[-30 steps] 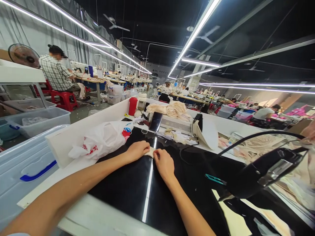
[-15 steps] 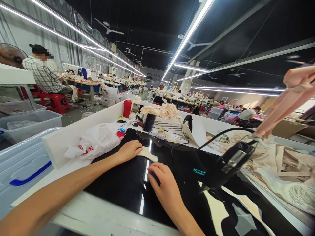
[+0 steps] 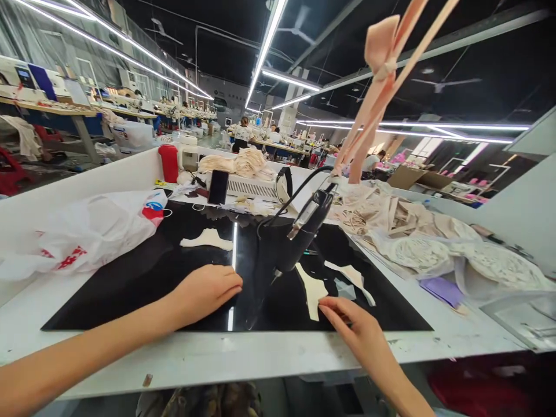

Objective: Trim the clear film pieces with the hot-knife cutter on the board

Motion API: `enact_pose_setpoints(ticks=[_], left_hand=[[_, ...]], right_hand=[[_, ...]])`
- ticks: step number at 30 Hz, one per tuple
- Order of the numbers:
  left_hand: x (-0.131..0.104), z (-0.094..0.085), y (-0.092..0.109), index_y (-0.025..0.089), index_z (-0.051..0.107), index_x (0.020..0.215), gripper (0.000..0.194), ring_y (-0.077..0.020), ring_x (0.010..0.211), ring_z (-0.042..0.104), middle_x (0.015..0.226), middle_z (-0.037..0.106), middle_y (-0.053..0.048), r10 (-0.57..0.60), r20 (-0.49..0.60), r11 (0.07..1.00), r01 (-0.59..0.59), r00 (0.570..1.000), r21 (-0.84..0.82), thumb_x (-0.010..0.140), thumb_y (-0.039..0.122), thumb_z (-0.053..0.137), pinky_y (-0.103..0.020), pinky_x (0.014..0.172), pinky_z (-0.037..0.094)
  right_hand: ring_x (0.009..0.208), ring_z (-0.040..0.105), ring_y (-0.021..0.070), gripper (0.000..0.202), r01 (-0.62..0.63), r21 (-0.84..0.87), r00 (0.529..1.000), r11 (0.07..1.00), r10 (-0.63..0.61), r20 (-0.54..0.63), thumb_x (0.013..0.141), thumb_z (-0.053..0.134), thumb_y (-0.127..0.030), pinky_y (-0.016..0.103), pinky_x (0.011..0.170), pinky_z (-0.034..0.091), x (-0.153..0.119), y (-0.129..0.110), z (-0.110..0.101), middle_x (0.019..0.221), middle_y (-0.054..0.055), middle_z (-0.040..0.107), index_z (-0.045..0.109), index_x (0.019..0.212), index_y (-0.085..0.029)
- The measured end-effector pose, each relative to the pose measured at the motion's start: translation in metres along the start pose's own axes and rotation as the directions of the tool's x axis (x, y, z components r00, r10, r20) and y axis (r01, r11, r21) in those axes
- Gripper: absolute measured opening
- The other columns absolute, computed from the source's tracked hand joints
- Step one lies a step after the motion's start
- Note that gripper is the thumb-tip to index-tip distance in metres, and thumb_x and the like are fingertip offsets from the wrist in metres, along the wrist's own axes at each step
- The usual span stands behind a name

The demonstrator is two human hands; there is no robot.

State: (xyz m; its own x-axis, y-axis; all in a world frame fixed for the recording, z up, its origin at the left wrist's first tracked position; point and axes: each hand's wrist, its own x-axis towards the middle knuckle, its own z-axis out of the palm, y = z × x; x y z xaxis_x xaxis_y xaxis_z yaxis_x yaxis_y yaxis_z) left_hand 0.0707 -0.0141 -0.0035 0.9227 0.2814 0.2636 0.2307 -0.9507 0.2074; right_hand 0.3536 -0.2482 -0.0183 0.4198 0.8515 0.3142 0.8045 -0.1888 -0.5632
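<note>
My right hand (image 3: 354,323) is at the lower right edge of a cream cut fabric piece (image 3: 311,288), its thumb and forefinger closed on that edge. The piece lies on a glossy black board (image 3: 143,295). My left hand (image 3: 207,294) is over the board's middle, fingers pressed together, with nothing visible in them. Farther back, apart from that hand, lies another curved cream fabric piece (image 3: 206,239). A black handheld tool (image 3: 310,229) hangs between the hands from peach fabric strips (image 3: 369,110). To its right are a narrow cream piece (image 3: 353,278) and a grey translucent scrap (image 3: 344,289).
A white plastic bag (image 3: 95,231) lies at the left. Along the back stand a phone (image 3: 218,186), a red container (image 3: 168,164) and stacked beige fabric (image 3: 243,162). Beige garments (image 3: 403,226) heap at the right, by a purple piece (image 3: 441,291). People work at tables beyond.
My view has turned right. My left hand has let go of the curved cream piece and come nearer. My right hand has moved right to the other cream piece.
</note>
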Motion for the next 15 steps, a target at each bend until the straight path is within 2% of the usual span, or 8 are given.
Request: enact_pose_setpoints(ticks=[4,7,11,15], left_hand=[[0.013,0.018,0.048,0.021,0.067,0.096,0.025,-0.0163,0.08,0.065,0.089,0.067,-0.002,0.157,0.06,0.987,-0.159,0.986,0.021,0.107,0.029,0.045,-0.029,0.071,0.044],[0.029,0.028,0.071,0.02,0.066,0.098,0.019,-0.0172,0.077,0.065,0.086,0.066,-0.002,0.221,0.075,0.973,-0.225,0.972,0.052,0.105,0.026,0.049,-0.03,0.067,0.045],[0.054,0.04,0.089,0.021,0.067,0.098,0.02,-0.0169,0.074,0.066,0.086,0.066,-0.002,0.191,0.086,0.979,-0.196,0.978,0.06,0.105,0.027,0.049,-0.029,0.062,0.045],[0.07,0.05,0.099,0.022,0.068,0.107,0.022,-0.0189,0.076,0.069,0.091,0.068,-0.004,0.132,0.093,0.989,-0.138,0.987,0.052,0.105,0.029,0.047,-0.029,0.061,0.047]], right_hand=[[0.084,0.072,0.0191,0.029,0.142,-0.217,0.99,0.966,-0.138,0.032,0.101,0.047,-0.043,0.029,0.073,0.057,0.001,0.005,0.007,0.102,0.006,0.076,0.07,0.104,-0.027],[0.089,0.072,0.0219,0.032,0.183,-0.296,0.983,0.937,-0.183,0.029,0.103,0.042,-0.04,0.032,0.078,0.056,0.002,0.006,0.017,0.098,0.007,0.075,0.071,0.099,-0.025],[0.083,0.07,0.0218,0.034,0.183,-0.324,0.983,0.928,-0.184,0.028,0.104,0.04,-0.036,0.032,0.073,0.053,0.004,0.009,0.024,0.092,0.008,0.074,0.071,0.093,-0.025],[0.083,0.07,0.0201,0.034,0.187,-0.307,0.982,0.933,-0.186,0.032,0.104,0.039,-0.034,0.031,0.075,0.053,0.005,0.01,0.022,0.092,0.006,0.073,0.07,0.093,-0.024]])
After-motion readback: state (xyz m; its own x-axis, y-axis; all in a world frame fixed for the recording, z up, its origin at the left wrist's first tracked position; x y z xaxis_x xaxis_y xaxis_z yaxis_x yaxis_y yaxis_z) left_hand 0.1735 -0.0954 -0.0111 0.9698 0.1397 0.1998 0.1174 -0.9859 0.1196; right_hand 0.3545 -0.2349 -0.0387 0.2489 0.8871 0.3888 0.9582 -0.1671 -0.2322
